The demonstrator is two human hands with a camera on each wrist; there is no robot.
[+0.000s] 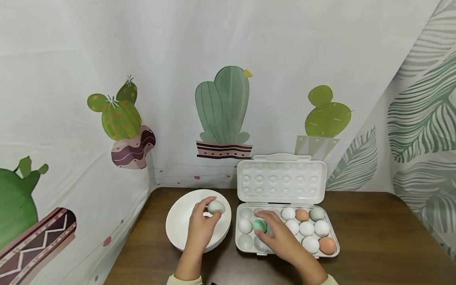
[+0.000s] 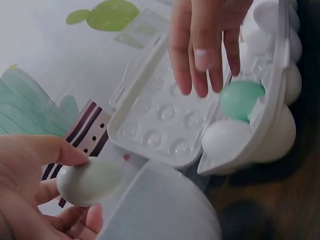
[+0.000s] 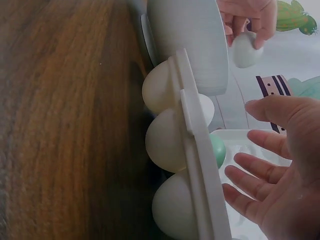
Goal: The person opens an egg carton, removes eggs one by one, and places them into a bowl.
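Observation:
My left hand [image 1: 201,229] pinches a pale grey-green egg [image 1: 216,207] between thumb and fingers, above the white bowl [image 1: 175,223]. Over the left part of an opened white egg carton [image 1: 281,194] is my right hand [image 1: 279,239], its fingers spread and holding nothing. Just by its fingertips a mint-green egg [image 1: 259,225] sits in a cup; in the left wrist view the fingers [image 2: 201,60] appear apart from it. A white egg [image 1: 245,226] lies to its left. The hand partly hides the carton's middle.
Several white and brown eggs [image 1: 327,246] fill the carton's right side, with a greenish one [image 1: 316,214] at the back. The carton's lid stands up against a cactus-printed curtain [image 1: 171,118]. Bowl and carton stand side by side on a brown wooden table [image 1: 370,233].

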